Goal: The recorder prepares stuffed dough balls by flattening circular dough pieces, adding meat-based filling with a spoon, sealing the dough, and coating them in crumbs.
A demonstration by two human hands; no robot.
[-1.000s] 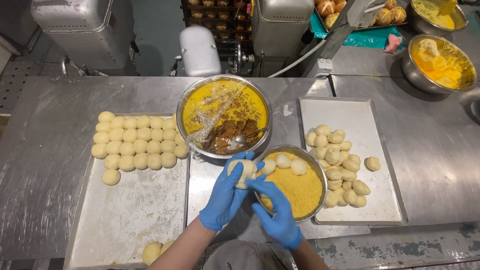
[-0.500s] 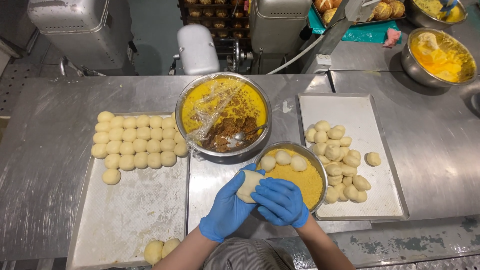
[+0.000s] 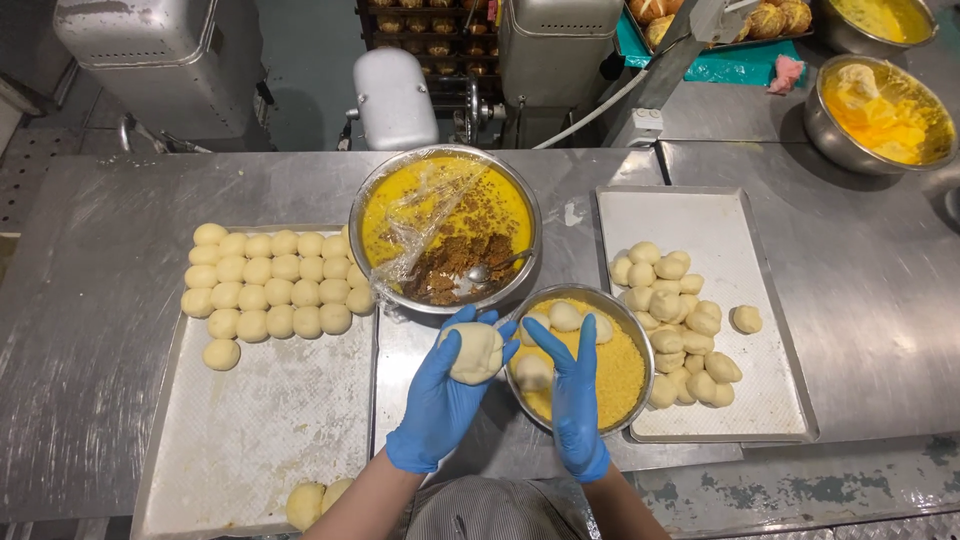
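Lifted off the dough piece [image 3: 474, 352], the right hand [image 3: 574, 400] is now held flat, fingers straight, over the crumb bowl [image 3: 632, 330]. Left of that bowl, the dough is cupped in the left hand [image 3: 440, 405].

a commercial bakery kitchen. the work surface is a long steel table [image 3: 100, 330], scuffed and bare metal, with steel machines [image 3: 150, 50] standing behind it. two large baking trays [image 3: 250, 440] hold many dough balls [image 3: 270, 285] in rows and heaps. big steel bowls [image 3: 445, 235] carry yellow filling and crumbs. a rack of baked buns [image 3: 430, 30] shows at the back, and the hands [image 3: 440, 400] wear blue gloves.
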